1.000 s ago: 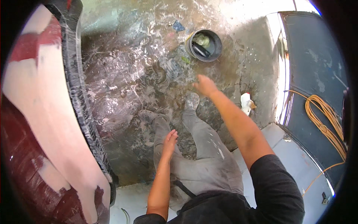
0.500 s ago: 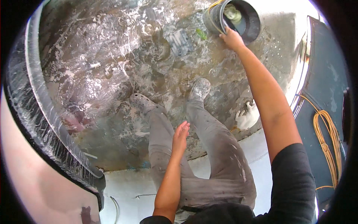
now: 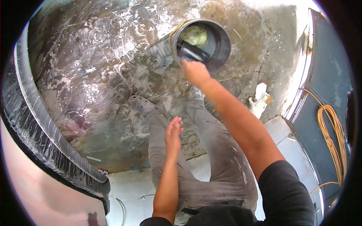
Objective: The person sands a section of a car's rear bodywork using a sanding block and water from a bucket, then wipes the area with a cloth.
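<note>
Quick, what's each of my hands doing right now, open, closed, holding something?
Left hand: open and empty, fingers loosely extended.
Right hand: closed, holding the gray bucket by its near rim.

Floor (image 3: 105,67): before you, rough, brown-grey, shiny in patches, streaked white; greyer toward its right edge.
Pale surface (image 3: 130,184): bluish-white, along the floor's near edge, closest to you.
Dark panel (image 3: 328,71): blue-grey, scuffed, beyond the floor's right edge, on your right.
Light (image 3: 284,3): brightest at the floor's far right corner.
</note>
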Motion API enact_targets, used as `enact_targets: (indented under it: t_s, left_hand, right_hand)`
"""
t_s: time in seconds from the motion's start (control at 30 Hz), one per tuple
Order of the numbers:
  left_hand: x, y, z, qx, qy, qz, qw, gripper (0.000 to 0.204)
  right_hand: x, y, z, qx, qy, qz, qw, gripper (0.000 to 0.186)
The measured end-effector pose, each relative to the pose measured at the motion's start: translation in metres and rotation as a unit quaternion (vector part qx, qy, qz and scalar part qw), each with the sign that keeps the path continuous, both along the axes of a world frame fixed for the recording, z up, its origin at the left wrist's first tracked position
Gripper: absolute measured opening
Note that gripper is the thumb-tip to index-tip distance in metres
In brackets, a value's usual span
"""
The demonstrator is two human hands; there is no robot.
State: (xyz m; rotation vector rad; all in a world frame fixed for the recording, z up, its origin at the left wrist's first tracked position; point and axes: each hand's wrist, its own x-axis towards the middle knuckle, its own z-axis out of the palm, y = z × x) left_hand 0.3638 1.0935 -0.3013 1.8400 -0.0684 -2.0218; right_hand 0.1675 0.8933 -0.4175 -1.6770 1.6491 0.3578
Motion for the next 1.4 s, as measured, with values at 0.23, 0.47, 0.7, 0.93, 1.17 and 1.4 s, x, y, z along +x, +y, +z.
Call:
enact_targets:
  t_s: [0.23,0.47,0.7,0.93,1.17,1.4]
  left_hand:
    - [-0.002,-0.136,-0.018,-0.194,-0.044,-0.018,0.98,0.047]
    - [-0.053,-0.187,-0.154,0.151,-0.083,0.103,0.98,0.057]
    - [-0.068,-0.18,-0.224,0.101,-0.06,0.06,0.991,0.035]
    - [-0.048,-0.173,-0.192,0.031,-0.033,-0.012,0.999,0.046]
    - [-0.024,-0.163,-0.122,0.005,0.121,0.064,0.991,0.055]
    - [-0.019,-0.174,-0.09,-0.109,0.122,-0.009,0.987,0.039]
  right_hand:
    - [0.069,0.06,0.0,-0.012,-0.083,-0.089,0.992,0.019]
    - [0.017,0.066,-0.003,-0.053,-0.072,-0.171,0.981,0.038]
    - [0.01,0.031,-0.068,-0.008,0.006,-0.137,0.991,0.043]
    - [0.004,0.014,-0.039,0.042,-0.054,-0.128,0.989,0.033]
    - [-0.016,0.02,0.069,0.227,-0.212,-0.422,0.852,0.039]
    - [-0.012,0.041,0.069,0.19,-0.422,-0.521,0.717,0.058]
